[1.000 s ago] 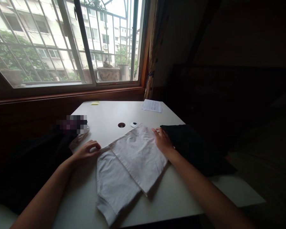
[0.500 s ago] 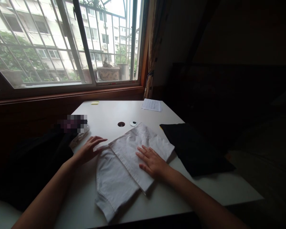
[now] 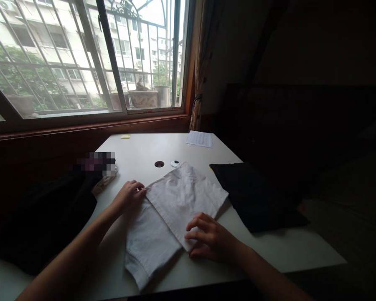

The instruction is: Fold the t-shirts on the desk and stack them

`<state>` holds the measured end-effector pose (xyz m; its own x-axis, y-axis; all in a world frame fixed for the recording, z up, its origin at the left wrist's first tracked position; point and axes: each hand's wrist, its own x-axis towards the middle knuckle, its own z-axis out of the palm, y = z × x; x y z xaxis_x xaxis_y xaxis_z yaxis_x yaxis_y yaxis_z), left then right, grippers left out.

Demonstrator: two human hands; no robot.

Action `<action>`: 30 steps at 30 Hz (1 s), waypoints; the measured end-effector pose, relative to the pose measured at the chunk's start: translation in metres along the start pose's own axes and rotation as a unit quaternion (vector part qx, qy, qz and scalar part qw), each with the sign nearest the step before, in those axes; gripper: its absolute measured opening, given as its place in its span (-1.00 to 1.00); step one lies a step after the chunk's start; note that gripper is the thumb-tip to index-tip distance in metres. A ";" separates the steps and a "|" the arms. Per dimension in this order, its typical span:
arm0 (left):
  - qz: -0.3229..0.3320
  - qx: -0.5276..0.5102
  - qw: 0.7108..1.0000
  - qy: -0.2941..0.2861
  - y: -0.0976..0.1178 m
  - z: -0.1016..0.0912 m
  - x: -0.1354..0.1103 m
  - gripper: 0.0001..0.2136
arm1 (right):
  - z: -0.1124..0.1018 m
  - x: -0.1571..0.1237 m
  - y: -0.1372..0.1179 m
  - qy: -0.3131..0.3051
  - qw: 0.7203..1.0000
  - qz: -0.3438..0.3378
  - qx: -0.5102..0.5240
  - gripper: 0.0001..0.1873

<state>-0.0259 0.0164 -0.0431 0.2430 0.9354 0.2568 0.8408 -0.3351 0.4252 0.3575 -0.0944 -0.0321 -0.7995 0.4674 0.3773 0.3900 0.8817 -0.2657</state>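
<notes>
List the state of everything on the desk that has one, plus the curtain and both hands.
White cloth, part folded over, creased
Left hand, fingers bent, at the white cloth's far edge
Right hand, fingers bent, by the folded part's near corner
Right dark cloth, laid flat
Left dark cloth, heaped
Papers, flat, marked side up
Curtain, tied

No text can be read; writing on the papers [image 3: 199,139] is too small.

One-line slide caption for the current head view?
Left hand and right hand at a folded pale garment on a white table, dark cloth to its right.
</notes>
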 end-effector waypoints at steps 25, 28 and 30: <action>-0.131 -0.203 0.969 -0.042 0.031 -0.019 0.022 -0.56 | -0.007 0.011 -0.009 0.130 0.991 0.016 -0.010 -0.83; -0.143 -0.239 0.960 -0.036 0.033 -0.022 0.022 -0.52 | -0.014 0.017 -0.014 0.172 0.984 0.041 0.017 -0.81; -0.147 -0.236 0.959 -0.047 0.033 -0.023 0.022 -0.55 | -0.017 0.020 -0.016 0.192 0.980 0.049 0.031 -0.79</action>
<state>-0.0041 0.0230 -0.0033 0.0902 0.9959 -0.0040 0.5724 -0.0485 0.8186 0.3433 -0.0978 -0.0051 -0.5240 0.5499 0.6504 0.4174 0.8315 -0.3667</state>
